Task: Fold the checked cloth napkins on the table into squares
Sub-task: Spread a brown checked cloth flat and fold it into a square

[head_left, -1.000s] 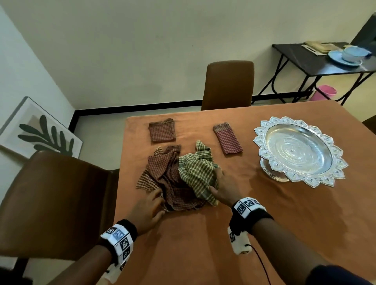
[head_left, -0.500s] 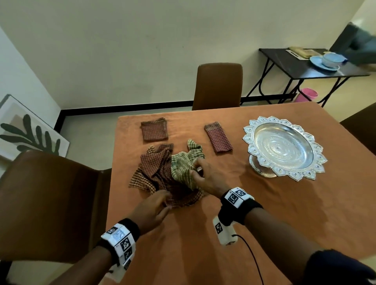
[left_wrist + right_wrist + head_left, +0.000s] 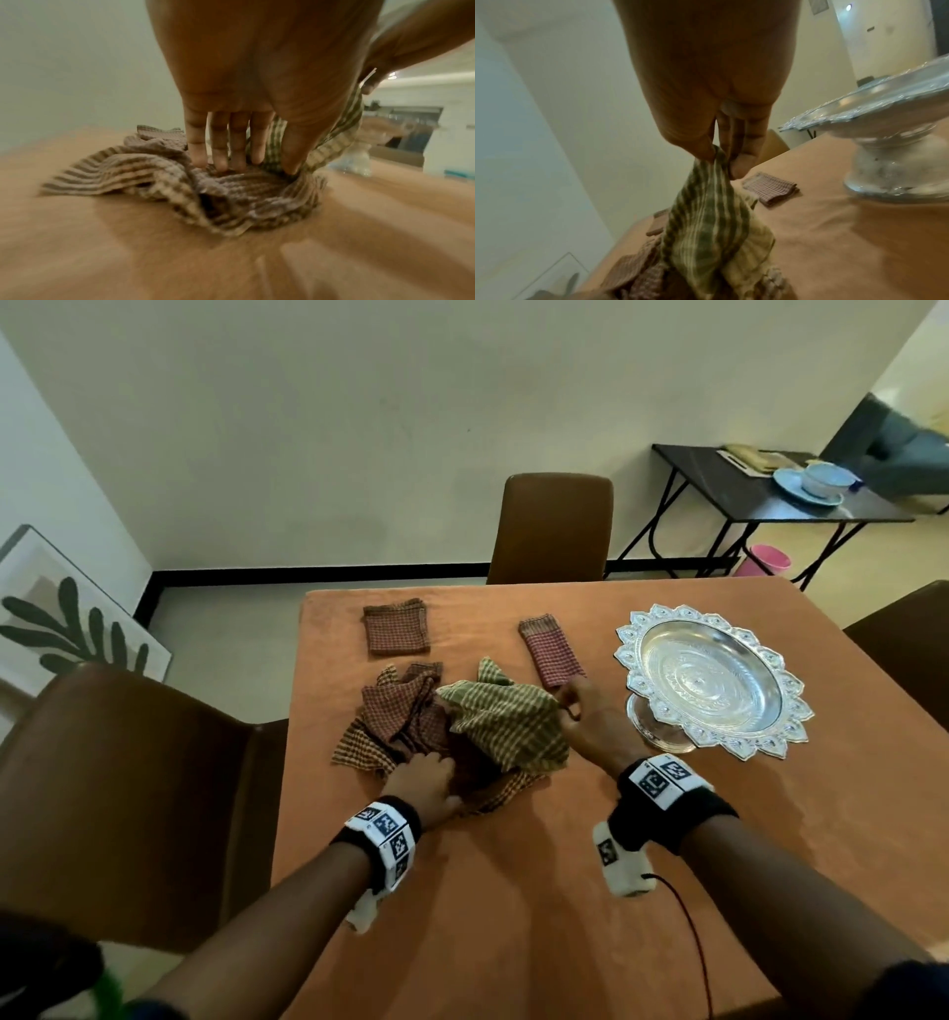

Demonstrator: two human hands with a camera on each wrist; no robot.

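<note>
Here, right hand [image 3: 590, 726] pinches a corner of the green checked napkin [image 3: 506, 729], raised off the table [image 3: 513, 916]; the cloth trails down to the crumpled brown napkins [image 3: 405, 721] beneath. Left hand [image 3: 423, 785], fingers straight, presses that pile. Two folded napkins [image 3: 396, 629] lie beyond the pinch.

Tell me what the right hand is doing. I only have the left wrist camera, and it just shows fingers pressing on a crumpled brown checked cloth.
Observer: The right hand pinches a corner of the green checked cloth napkin between thumb and fingers and holds it raised above the pile.
Operator: How many are already folded?
Observer: Two red-brown checked napkins lie folded at the far side, a square one and a narrower one.
Operator: Is anything near that right hand?
Observer: An ornate silver pedestal tray stands just to its right, not touching it.
</note>
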